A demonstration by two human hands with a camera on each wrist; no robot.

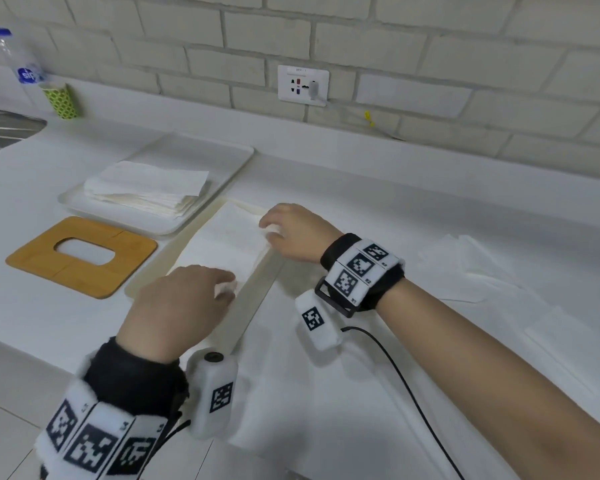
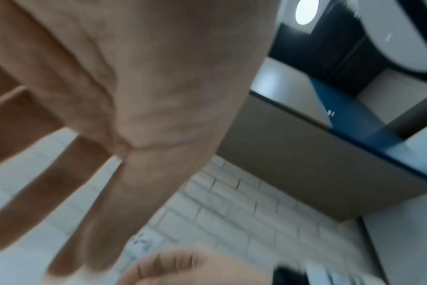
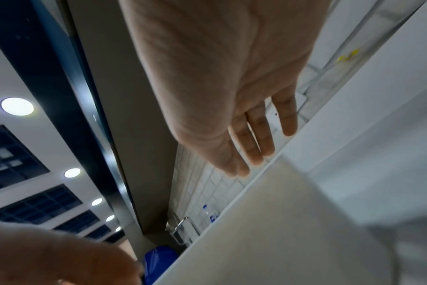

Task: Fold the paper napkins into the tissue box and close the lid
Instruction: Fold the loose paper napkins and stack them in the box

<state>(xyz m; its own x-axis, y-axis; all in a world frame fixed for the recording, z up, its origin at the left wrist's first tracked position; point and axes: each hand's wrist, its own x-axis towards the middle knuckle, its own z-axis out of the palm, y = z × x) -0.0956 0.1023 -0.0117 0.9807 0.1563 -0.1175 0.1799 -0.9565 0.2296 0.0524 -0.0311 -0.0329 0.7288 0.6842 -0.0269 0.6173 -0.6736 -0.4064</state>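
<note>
An open cream tissue box (image 1: 258, 285) lies on the white counter in the head view, with a white napkin (image 1: 222, 237) spread flat inside it. My left hand (image 1: 187, 296) rests on the napkin's near end, fingers pressing down on it. My right hand (image 1: 291, 233) presses the napkin's far right edge against the box wall. The right wrist view shows the right hand's fingers (image 3: 261, 142) held straight. The left wrist view is blurred but shows the left fingers (image 2: 68, 192) extended. The wooden lid (image 1: 129, 258), with an oval hole, lies flat to the left of the box.
A white tray (image 1: 205, 150) behind the lid holds a stack of napkins (image 1: 142, 188). Loose napkins (image 1: 465, 268) lie on the counter to the right. A green cup (image 1: 61, 100), a water bottle (image 1: 18, 60) and a sink edge (image 1: 0, 129) are at the far left. A wall socket (image 1: 303, 84) sits behind.
</note>
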